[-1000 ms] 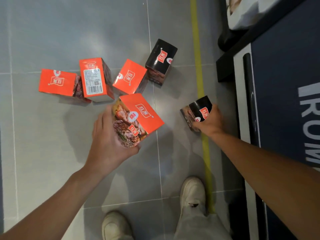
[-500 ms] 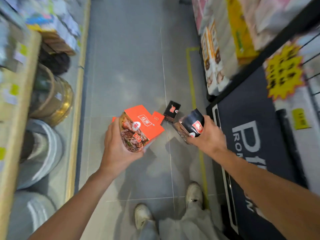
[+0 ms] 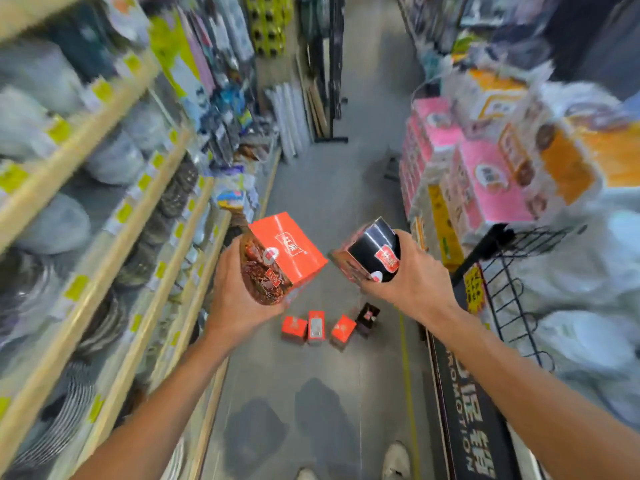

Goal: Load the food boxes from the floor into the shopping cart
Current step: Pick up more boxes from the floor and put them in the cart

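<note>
My left hand grips an orange food box held up at chest height over the aisle. My right hand grips a black food box just to its right, the two boxes a little apart. Far below on the grey floor lie three orange boxes in a row and one black box at their right end. No shopping cart shows; a black wire rack stands at the right beside my right forearm.
Wooden shelves of plates and bowls line the left side. Stacked pink and orange cartons and white sacks fill the right. A black promotion mat lies along the right floor. My shoe is at the bottom.
I have stood up: both hands rose from the floor with their boxes, and the view tilted up along the aisle. The boxes left on the floor look small and far below.
</note>
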